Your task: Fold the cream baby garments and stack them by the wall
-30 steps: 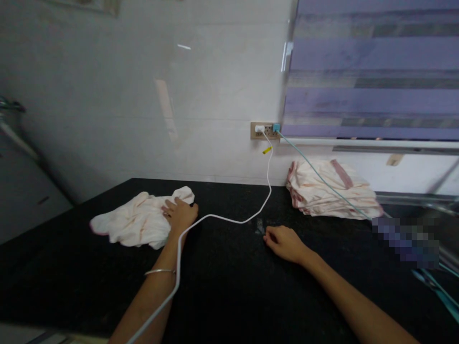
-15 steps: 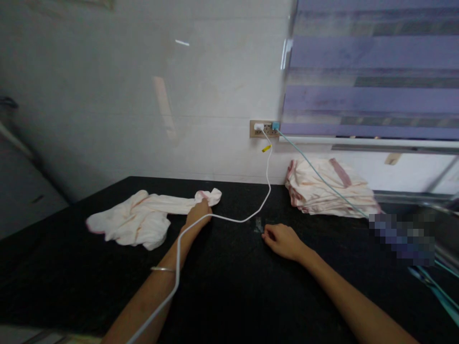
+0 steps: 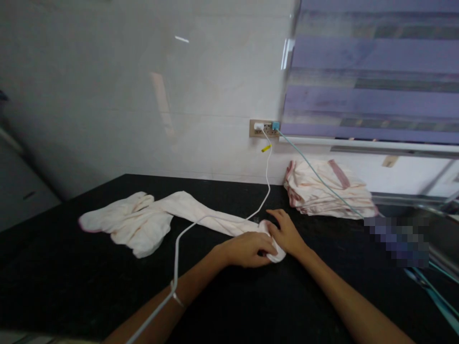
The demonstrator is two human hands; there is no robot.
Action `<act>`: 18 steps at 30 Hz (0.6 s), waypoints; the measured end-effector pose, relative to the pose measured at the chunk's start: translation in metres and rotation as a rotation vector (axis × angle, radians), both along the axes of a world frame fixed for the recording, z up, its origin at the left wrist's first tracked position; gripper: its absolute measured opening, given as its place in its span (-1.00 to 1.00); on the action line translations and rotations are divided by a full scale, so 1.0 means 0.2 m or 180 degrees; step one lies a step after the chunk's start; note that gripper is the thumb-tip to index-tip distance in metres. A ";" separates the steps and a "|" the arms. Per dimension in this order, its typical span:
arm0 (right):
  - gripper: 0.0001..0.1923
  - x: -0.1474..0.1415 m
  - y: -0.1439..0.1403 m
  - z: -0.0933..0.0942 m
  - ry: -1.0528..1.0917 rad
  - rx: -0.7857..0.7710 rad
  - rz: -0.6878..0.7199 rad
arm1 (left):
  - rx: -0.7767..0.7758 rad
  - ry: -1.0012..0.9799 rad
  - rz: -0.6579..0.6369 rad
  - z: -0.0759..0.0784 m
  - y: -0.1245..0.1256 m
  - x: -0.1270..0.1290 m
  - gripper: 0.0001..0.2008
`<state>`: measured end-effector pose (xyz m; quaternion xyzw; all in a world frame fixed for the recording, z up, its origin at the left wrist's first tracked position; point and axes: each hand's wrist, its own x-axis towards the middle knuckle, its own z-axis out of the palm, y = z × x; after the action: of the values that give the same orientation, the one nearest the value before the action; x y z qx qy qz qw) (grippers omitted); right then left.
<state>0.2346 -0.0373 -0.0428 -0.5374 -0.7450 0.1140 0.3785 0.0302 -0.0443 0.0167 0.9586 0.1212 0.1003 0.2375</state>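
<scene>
Pinching one cloth (image 3: 186, 212) corner, left hand (image 3: 247, 248) and right hand (image 3: 287, 234) fingers closed together; best kept flat on the surface (image 3: 229, 296), clear of the white cable (image 3: 267, 184).

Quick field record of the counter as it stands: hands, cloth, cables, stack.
left hand: gripping the near end of the loose cloth
right hand: on the same cloth end, touching the left hand
loose cloth: stretched leftward across the black counter
white cable: from the wall socket, across the cloth
folded stack: back right, against the wall
</scene>
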 end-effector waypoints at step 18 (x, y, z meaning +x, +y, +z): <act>-0.70 0.16 0.01 0.13 -0.1521 -0.1041 -0.1097 | 0.0737 0.0016 0.2768 -0.06 0.40 -0.37 -0.68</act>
<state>0.2656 -0.0354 -0.0173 -0.7206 -0.6826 0.0371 0.1157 -0.0435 0.0364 0.0045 0.8390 0.5014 0.2014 0.0642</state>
